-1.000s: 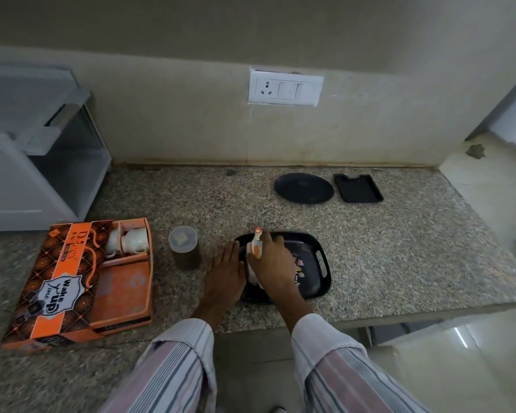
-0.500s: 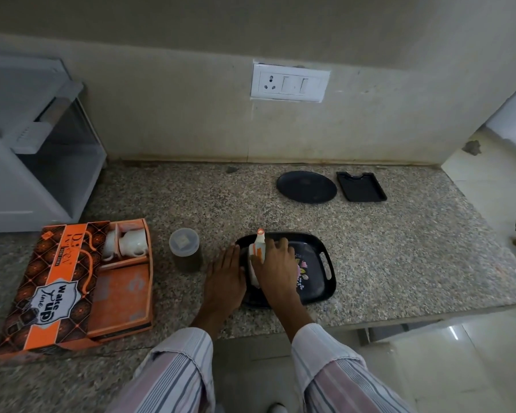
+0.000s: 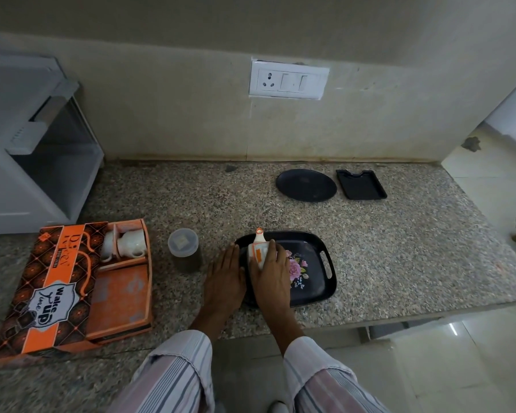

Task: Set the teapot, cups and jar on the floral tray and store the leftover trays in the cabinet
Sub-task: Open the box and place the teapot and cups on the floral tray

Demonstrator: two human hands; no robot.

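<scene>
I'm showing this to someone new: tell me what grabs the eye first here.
The bright orange gift box at the counter's left stands out, with white cups in its top compartment. At the centre front, the right hand rests on a white-and-orange teapot on the black floral tray; the left hand lies flat at the tray's left edge.

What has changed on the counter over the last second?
Almost nothing. The right hand still rests on the teapot on the floral tray, and the left hand stays flat beside it. The jar, cups and spare trays haven't moved.
</scene>
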